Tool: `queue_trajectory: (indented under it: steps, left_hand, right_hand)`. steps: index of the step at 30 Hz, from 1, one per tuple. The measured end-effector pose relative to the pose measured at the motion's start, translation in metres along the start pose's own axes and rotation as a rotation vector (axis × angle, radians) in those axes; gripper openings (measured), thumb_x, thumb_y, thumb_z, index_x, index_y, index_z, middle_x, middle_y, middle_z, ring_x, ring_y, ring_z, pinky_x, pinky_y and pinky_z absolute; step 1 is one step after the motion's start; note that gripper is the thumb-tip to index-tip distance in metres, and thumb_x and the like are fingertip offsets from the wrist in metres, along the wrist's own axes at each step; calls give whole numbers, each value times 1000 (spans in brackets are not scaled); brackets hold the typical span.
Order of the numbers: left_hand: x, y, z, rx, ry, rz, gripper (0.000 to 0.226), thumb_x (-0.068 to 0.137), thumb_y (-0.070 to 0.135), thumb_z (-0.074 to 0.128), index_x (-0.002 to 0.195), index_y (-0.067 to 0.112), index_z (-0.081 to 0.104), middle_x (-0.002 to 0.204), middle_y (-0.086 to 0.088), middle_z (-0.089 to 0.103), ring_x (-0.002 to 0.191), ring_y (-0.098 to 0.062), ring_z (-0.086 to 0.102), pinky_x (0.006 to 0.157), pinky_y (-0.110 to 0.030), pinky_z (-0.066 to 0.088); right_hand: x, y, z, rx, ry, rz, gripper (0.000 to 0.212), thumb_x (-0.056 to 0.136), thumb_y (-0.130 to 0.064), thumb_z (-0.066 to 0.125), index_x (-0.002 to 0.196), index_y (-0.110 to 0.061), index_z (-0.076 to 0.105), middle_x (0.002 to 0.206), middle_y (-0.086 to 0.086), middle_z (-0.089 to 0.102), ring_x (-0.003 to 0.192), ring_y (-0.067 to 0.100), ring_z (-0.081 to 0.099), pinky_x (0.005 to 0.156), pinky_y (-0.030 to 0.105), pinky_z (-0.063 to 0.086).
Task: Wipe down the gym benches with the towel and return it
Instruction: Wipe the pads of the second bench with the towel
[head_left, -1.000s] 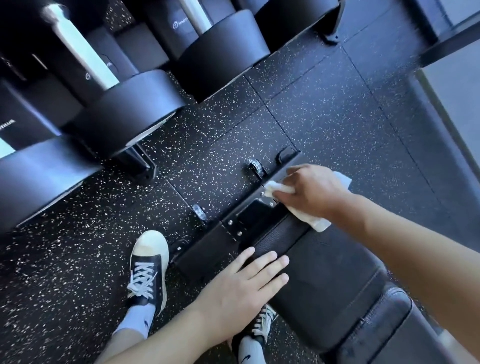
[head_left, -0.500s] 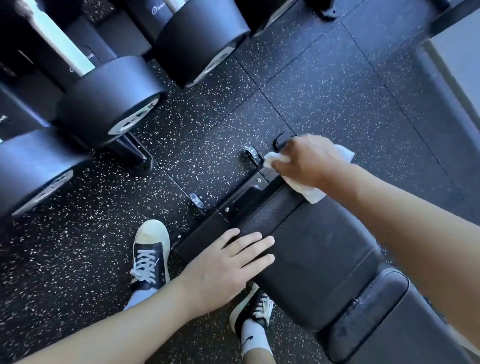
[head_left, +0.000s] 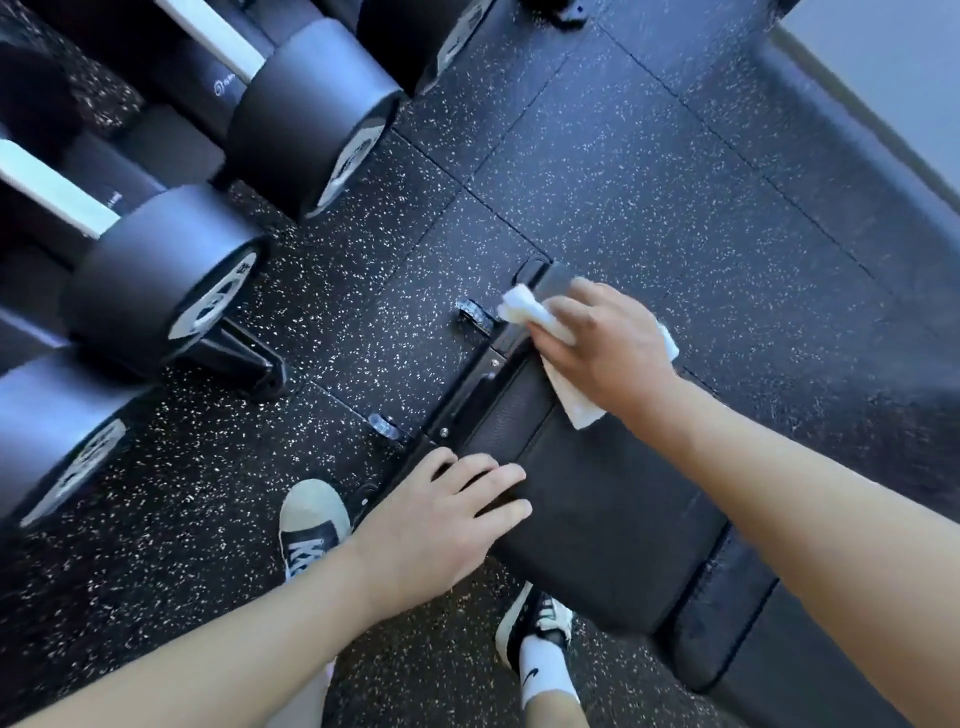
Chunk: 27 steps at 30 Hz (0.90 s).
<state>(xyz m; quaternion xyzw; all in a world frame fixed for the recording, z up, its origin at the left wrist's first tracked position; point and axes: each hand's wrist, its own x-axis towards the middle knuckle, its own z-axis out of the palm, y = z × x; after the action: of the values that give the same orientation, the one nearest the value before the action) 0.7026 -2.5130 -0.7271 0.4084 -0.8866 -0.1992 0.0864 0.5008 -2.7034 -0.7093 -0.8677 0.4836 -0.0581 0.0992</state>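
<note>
So I'm bent over the bench, looking straight down at the black pad, and my right hand is planted on the towel at the far end of it, right where the padding meets the metal frame. The fingers are curled down over the cloth and pressing it flat, so most of the towel is buried under my palm; all I can see is a bunched bit poking out past my fingertips, a corner by my wrist and a flap lying on the pad. Whether the bunched bit sits on the frame or just hangs over it, I honestly can't tell. My left hand is flat on the near corner of the pad with the fingers straight and a little spread, holding nothing, just resting there. The pad's other end runs out of view at the bottom right, under my forearm, so only part of the bench shows. Below it my two sneakers are on the speckled rubber floor, the right one half tucked under the pad's edge. On the left there's a rack of big black dumbbells, cropped by the edge, and the writing on their end caps is too smeared to read.
</note>
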Motion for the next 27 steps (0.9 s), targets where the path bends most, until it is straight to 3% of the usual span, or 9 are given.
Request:
queue_trajectory:
  steps: [5, 8, 14, 17, 22, 27]
  left_hand:
    - [42, -24, -11, 62, -39, 144, 43, 95, 37, 64, 137, 28, 61, 152, -6, 53, 136, -32, 50, 117, -57, 38]
    - [73, -34, -21, 82, -101, 186, 48, 93, 41, 66, 139, 26, 63, 153, -7, 53, 137, -34, 52, 114, -58, 40]
    - [94, -44, -27, 114, -169, 247, 53, 95, 47, 64, 142, 23, 63, 155, -8, 50, 143, -36, 46, 116, -57, 37]
    - [92, -36, -20, 98, -124, 183, 54, 94, 48, 64, 142, 24, 64, 154, -9, 52, 143, -38, 46, 116, -62, 37]
    - [90, -6, 3, 52, 44, 19, 50, 92, 47, 66, 137, 25, 66, 149, -7, 52, 142, -38, 46, 118, -63, 32]
    - [81, 23, 14, 75, 77, -138, 51, 93, 40, 61, 140, 22, 61, 156, -8, 47, 153, -37, 34, 123, -63, 23]
  right_hand:
    - [-63, 15, 2, -8, 144, 287, 28, 102, -42, 58, 92, -16, 59, 84, 5, 55, 78, 31, 59, 65, 42, 45]
    - [-114, -2, 6, -10, 188, 367, 23, 102, -38, 63, 100, -15, 65, 85, 6, 54, 76, 31, 57, 65, 45, 49]
    - [-201, -54, 21, 5, 239, 480, 20, 100, -31, 67, 98, -11, 69, 79, 4, 51, 68, 28, 50, 57, 45, 46]
    - [-217, -46, 24, -82, 251, 475, 20, 96, -31, 69, 95, -11, 70, 76, 4, 50, 64, 28, 52, 52, 42, 43]
    - [-194, -26, 26, 155, 471, 945, 23, 92, -36, 71, 85, -16, 63, 80, 2, 58, 72, 27, 57, 59, 38, 43]
    - [-211, -67, 38, 293, 466, 1065, 46, 95, -58, 62, 73, -25, 39, 70, -5, 45, 66, 18, 44, 57, 35, 34]
